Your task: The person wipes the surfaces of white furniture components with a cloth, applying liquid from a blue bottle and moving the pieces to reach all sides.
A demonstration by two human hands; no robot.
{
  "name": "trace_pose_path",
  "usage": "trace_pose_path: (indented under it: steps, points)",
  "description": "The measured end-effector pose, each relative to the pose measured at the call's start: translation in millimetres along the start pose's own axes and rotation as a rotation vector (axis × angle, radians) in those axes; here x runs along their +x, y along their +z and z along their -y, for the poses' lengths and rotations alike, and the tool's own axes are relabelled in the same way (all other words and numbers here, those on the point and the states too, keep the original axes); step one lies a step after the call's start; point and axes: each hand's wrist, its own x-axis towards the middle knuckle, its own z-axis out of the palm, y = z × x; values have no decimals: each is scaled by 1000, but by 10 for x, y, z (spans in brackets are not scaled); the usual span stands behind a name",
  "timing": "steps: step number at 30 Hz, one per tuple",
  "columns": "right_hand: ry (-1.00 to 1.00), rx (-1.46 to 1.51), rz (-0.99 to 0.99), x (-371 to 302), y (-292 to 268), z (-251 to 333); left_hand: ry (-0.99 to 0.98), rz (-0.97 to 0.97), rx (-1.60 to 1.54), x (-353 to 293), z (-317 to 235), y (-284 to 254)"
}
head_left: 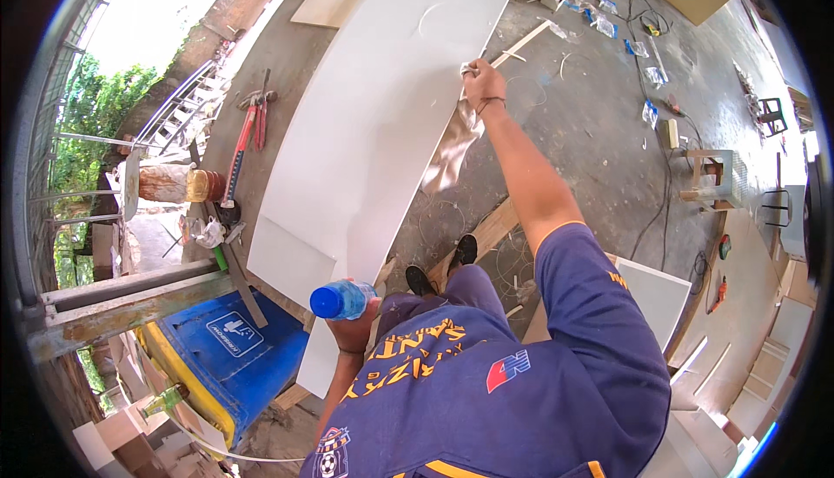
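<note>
My left hand [354, 334] is wrapped around a clear plastic bottle [351, 299] with a wide blue cap, close to my body at the near end of a long white panel [347, 122]. Farther ahead, my right arm reaches to the panel's right edge. There the fingers of my right hand [484, 87] are closed on a pale rag [466, 69], of which only a small part shows. A shiny beige sheet or cloth [452, 152] hangs just below that hand; whether it joins the rag, I cannot tell.
Left of the panel lie a red-handled hammer [239, 152] and other tools. A blue-lidded bin [230, 335] with a yellow body stands at the near left. Cables, small plastic packets [601, 22] and wood strips [526, 42] are scattered over the concrete floor at right.
</note>
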Motion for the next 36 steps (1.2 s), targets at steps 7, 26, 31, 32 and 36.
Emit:
trace_pose_path:
  steps: [7, 26, 31, 32, 36]
  points:
    - [-182, 334, 200, -2466, 58, 581, -10, 28, 85, -18, -73, 121]
    - [-788, -32, 499, -1816, -130, 357, 69, 47, -74, 651, -268, 962]
    - [-833, -288, 496, -577, -50, -31, 140, 124, -30, 1233, -421, 1224]
    - [-646, -347, 523, -203, -89, 5, 175, 133, -5, 1361, -461, 1251]
    - [-457, -430, 262, 1157, -129, -430, 152, 218, 14, 1695, -527, 1408]
